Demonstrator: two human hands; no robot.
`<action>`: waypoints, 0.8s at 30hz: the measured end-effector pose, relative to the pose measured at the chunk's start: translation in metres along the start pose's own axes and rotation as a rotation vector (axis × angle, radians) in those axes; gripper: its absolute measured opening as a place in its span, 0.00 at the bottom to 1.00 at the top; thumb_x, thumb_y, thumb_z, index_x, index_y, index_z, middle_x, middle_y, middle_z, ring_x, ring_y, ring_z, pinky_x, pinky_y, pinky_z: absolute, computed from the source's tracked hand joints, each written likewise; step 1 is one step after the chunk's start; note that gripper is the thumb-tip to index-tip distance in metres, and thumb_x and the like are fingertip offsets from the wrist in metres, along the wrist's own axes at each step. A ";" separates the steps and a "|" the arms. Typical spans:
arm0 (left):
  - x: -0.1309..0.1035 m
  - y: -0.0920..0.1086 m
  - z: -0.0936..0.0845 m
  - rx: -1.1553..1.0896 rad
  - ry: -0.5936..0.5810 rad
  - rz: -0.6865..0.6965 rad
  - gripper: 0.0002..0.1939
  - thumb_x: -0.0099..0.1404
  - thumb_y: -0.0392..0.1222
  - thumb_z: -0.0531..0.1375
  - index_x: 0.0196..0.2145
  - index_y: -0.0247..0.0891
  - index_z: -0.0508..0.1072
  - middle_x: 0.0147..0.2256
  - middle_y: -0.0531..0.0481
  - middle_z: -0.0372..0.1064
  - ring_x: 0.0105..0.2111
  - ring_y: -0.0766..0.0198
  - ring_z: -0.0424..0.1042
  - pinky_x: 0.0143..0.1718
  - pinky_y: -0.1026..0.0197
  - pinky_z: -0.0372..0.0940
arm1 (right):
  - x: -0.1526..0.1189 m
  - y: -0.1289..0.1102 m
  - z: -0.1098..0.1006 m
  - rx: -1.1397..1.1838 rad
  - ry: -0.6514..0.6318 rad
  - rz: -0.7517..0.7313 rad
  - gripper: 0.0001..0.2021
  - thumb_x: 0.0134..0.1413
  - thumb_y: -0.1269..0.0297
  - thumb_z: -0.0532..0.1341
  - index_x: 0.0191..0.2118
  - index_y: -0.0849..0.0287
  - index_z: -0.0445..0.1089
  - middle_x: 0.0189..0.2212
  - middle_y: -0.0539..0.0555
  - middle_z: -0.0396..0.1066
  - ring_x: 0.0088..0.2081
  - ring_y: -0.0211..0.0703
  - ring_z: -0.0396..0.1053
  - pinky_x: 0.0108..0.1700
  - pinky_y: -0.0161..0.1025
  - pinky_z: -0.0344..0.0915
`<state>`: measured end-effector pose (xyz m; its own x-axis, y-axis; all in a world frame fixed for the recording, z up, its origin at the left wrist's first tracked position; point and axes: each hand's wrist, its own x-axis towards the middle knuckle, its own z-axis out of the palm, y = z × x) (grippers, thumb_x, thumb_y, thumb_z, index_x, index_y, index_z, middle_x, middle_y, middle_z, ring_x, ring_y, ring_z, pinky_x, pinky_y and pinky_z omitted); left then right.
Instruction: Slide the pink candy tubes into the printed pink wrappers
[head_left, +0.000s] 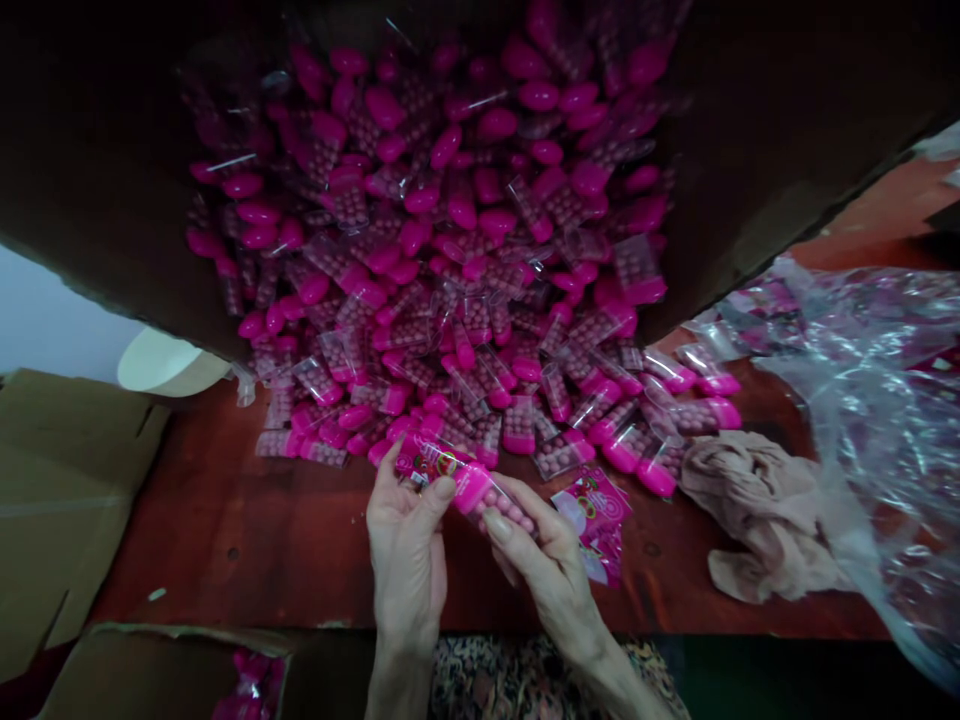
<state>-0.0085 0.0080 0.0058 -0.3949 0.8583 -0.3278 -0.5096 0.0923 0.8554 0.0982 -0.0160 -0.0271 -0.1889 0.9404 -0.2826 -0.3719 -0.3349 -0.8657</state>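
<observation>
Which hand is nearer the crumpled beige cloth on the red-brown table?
Right. The right hand is to the left of the crumpled beige cloth, apart from it; the left hand is farther left, beyond the right hand.

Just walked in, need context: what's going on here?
A person's left hand holds a printed pink wrapper, while the right hand grips a clear pink-capped container, its cap meeting the wrapper; how far it's inside is hard to tell. More wrappers lie beside the right hand. Beyond, a pile of similar containers spreads from a large dark box onto the reddish table.
</observation>
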 end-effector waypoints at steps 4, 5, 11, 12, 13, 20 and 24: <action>0.000 -0.002 -0.003 -0.047 -0.088 -0.065 0.15 0.49 0.37 0.67 0.37 0.37 0.72 0.32 0.50 0.74 0.32 0.65 0.73 0.37 0.64 0.67 | -0.002 0.005 0.001 0.020 -0.008 -0.006 0.11 0.57 0.58 0.58 0.41 0.57 0.67 0.21 0.44 0.54 0.20 0.29 0.49 0.20 0.28 0.48; 0.000 -0.003 -0.003 -0.044 -0.103 -0.082 0.16 0.48 0.36 0.67 0.37 0.37 0.73 0.32 0.50 0.74 0.32 0.64 0.73 0.37 0.64 0.67 | -0.003 0.005 0.001 0.010 -0.009 -0.015 0.10 0.58 0.58 0.57 0.41 0.58 0.67 0.21 0.44 0.54 0.20 0.30 0.49 0.20 0.29 0.48; -0.008 -0.005 0.000 -0.033 -0.037 -0.084 0.18 0.47 0.31 0.68 0.38 0.37 0.73 0.34 0.50 0.75 0.32 0.68 0.73 0.37 0.67 0.66 | -0.004 0.007 0.005 -0.205 0.030 -0.161 0.08 0.59 0.60 0.55 0.41 0.56 0.67 0.24 0.46 0.62 0.23 0.31 0.55 0.24 0.29 0.54; -0.010 -0.005 0.001 -0.041 -0.023 -0.079 0.17 0.47 0.31 0.68 0.37 0.37 0.73 0.33 0.50 0.75 0.32 0.69 0.73 0.37 0.68 0.66 | -0.004 0.007 0.006 -0.241 0.037 -0.191 0.08 0.59 0.61 0.55 0.42 0.56 0.67 0.24 0.46 0.63 0.24 0.31 0.56 0.24 0.29 0.55; -0.011 -0.005 0.003 -0.051 -0.013 -0.079 0.17 0.47 0.31 0.68 0.36 0.37 0.74 0.33 0.51 0.75 0.31 0.69 0.73 0.36 0.69 0.66 | -0.004 0.007 0.007 -0.270 0.044 -0.215 0.08 0.59 0.61 0.55 0.43 0.55 0.67 0.24 0.46 0.63 0.23 0.31 0.58 0.25 0.29 0.56; -0.012 -0.012 0.001 -0.096 -0.047 -0.267 0.11 0.48 0.39 0.68 0.30 0.33 0.76 0.28 0.47 0.75 0.27 0.66 0.73 0.33 0.65 0.68 | -0.004 0.013 0.010 -0.262 0.104 -0.213 0.10 0.59 0.61 0.55 0.44 0.55 0.67 0.24 0.46 0.66 0.23 0.32 0.62 0.26 0.29 0.61; -0.015 -0.016 0.003 -0.084 -0.045 -0.267 0.09 0.47 0.41 0.68 0.27 0.34 0.77 0.24 0.48 0.74 0.26 0.64 0.73 0.32 0.63 0.68 | -0.003 0.015 0.011 -0.308 0.148 -0.247 0.11 0.59 0.60 0.54 0.45 0.57 0.66 0.25 0.47 0.67 0.25 0.34 0.66 0.29 0.30 0.64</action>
<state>0.0078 -0.0046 -0.0013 -0.2052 0.8308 -0.5174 -0.6534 0.2772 0.7044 0.0830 -0.0249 -0.0350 0.0124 0.9960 -0.0880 -0.0967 -0.0864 -0.9916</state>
